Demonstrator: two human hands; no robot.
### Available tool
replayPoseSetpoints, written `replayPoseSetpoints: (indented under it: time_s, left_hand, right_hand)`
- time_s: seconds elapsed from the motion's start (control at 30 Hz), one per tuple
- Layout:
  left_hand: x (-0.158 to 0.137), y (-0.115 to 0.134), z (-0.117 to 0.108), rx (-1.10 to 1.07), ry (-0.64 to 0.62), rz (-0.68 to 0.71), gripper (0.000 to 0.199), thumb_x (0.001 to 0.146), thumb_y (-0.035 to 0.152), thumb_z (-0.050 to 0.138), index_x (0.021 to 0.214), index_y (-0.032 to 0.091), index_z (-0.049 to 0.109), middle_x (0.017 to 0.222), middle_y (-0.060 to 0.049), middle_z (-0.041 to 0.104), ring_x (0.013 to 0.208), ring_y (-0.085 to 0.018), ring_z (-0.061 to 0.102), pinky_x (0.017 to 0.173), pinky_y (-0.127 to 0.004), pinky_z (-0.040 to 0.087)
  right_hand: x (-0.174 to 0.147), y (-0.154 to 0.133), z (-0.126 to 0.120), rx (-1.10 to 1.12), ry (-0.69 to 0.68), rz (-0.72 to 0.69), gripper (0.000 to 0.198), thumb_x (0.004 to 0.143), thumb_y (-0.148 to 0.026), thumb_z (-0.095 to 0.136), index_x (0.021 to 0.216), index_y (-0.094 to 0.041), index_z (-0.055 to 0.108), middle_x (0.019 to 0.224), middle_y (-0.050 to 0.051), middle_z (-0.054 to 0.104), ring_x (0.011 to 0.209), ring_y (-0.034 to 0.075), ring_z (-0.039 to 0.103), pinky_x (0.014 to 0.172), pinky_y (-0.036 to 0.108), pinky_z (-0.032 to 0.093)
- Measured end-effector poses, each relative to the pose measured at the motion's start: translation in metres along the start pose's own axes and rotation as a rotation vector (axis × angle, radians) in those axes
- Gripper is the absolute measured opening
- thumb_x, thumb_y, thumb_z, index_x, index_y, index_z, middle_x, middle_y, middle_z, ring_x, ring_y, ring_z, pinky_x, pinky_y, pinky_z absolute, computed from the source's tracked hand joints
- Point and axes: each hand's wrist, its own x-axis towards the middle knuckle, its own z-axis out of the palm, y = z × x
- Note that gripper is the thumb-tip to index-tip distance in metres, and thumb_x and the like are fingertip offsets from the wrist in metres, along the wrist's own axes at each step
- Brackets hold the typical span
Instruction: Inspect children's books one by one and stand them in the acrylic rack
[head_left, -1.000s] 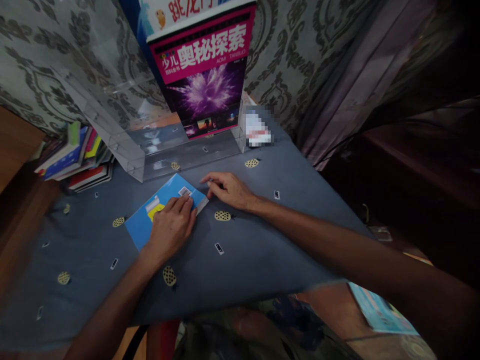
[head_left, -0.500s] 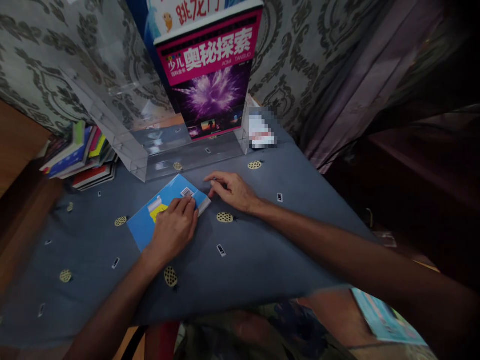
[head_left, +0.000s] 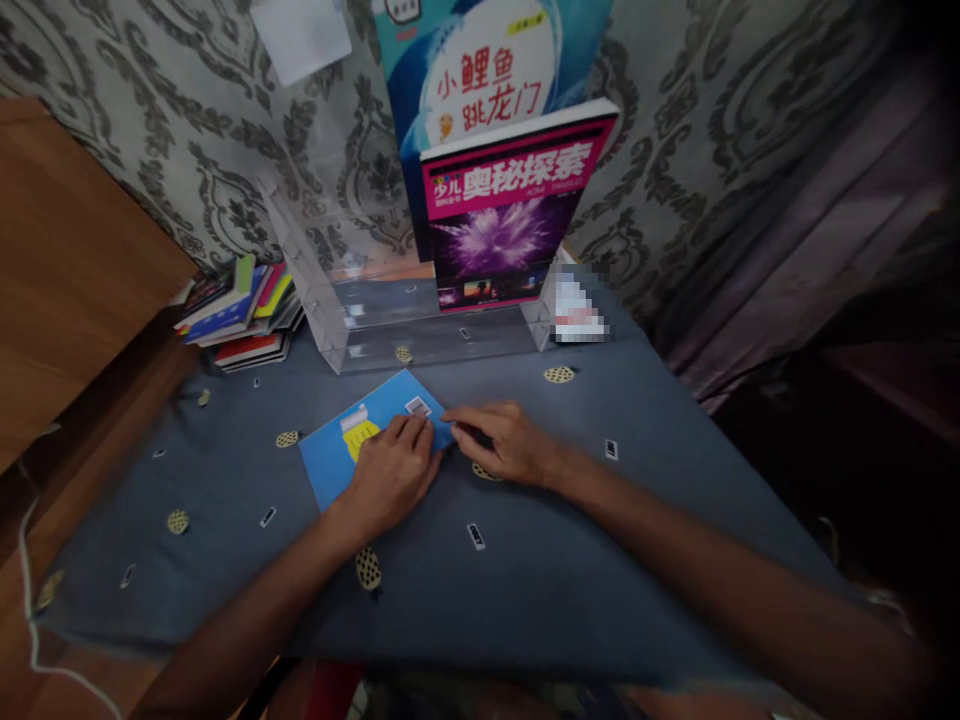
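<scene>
A thin blue book point(head_left: 330, 450) lies on the cloth in front of me, its cover marked with a yellow drawing and a barcode near the right end. My left hand point(head_left: 397, 465) rests palm down on it, fingers laid flat across the right part and covering some of the cover. At the right edge of the book is my right hand point(head_left: 514, 445). Its thumb and index fingertips come close together at the book's corner, in a pinch. How much of the edge lies between them is partly hidden by the fingers.
A clear acrylic stand point(head_left: 330, 330) behind the hands holds a magenta-and-black book point(head_left: 495, 235) and a taller teal book point(head_left: 487, 60). Several books are piled in a stack point(head_left: 247, 310) at the left. A pixelated white item point(head_left: 577, 310) lies right of the stand. Patterned blue cloth point(head_left: 570, 570) covers the table.
My right hand has moved onto the right corner of the blue book, from just beyond it. The left hand stays flat on the cover. The camera view has shifted left and up.
</scene>
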Motion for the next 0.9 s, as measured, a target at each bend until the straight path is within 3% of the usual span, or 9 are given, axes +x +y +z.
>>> replayPoseSetpoints:
  time_s: [0.13,0.3,0.43,0.6,0.77,0.9]
  left_hand:
    - [-0.001,-0.027,-0.006,-0.116,-0.017,-0.016,0.026,0.100,0.036,0.054,0.114,0.018,0.067,0.120,-0.010,0.070,0.110,-0.026,0.063,0.090,-0.041,0.056]
    - [-0.008,-0.060,-0.008,-0.104,-0.074,-0.232,0.040,0.096,0.041,0.060,0.134,0.028,0.059,0.137,-0.010,0.059,0.121,-0.031,0.057,0.090,-0.047,0.055]
    - [-0.008,-0.061,-0.011,-0.058,-0.132,-0.350,0.045,0.096,0.047,0.058,0.137,0.028,0.057,0.133,-0.012,0.059,0.116,-0.035,0.059,0.076,-0.043,0.058]
    - [-0.004,-0.056,-0.006,0.052,-0.076,-0.429,0.043,0.099,0.047,0.051,0.131,0.021,0.061,0.118,-0.016,0.060,0.106,-0.035,0.060,0.068,-0.039,0.056]
    - [-0.003,-0.061,0.008,0.039,0.027,-0.439,0.032,0.099,0.040,0.051,0.117,0.017,0.065,0.113,-0.013,0.059,0.098,-0.027,0.062,0.075,-0.035,0.055]
    - [0.000,-0.067,0.019,-0.032,0.092,-0.425,0.031,0.099,0.036,0.052,0.116,0.015,0.066,0.115,-0.012,0.058,0.103,-0.026,0.060,0.084,-0.038,0.054]
  right_hand:
    - [0.000,-0.005,0.001,-0.105,-0.032,-0.006,0.024,0.097,-0.026,0.048,0.093,-0.018,0.070,0.073,0.006,0.071,0.064,0.017,0.064,0.066,0.028,0.046]
    - [0.003,-0.006,0.005,-0.180,-0.087,0.015,0.023,0.097,-0.025,0.048,0.095,-0.018,0.070,0.081,0.009,0.072,0.073,0.020,0.065,0.074,0.034,0.051]
    - [0.012,0.001,0.010,-0.149,-0.129,0.059,0.025,0.098,-0.024,0.047,0.112,-0.017,0.066,0.099,0.014,0.073,0.090,0.026,0.067,0.083,0.042,0.055]
    - [0.027,0.019,0.018,-0.080,-0.147,0.104,0.034,0.096,-0.024,0.050,0.128,-0.019,0.060,0.124,0.017,0.067,0.114,0.030,0.064,0.097,0.051,0.054]
    - [0.041,0.040,0.026,-0.068,-0.144,0.146,0.036,0.095,-0.025,0.052,0.129,-0.019,0.061,0.130,0.016,0.066,0.120,0.030,0.062,0.104,0.053,0.050]
    - [0.046,0.048,0.031,-0.092,-0.139,0.157,0.037,0.095,-0.024,0.051,0.129,-0.016,0.061,0.136,0.019,0.062,0.125,0.031,0.060,0.107,0.054,0.048]
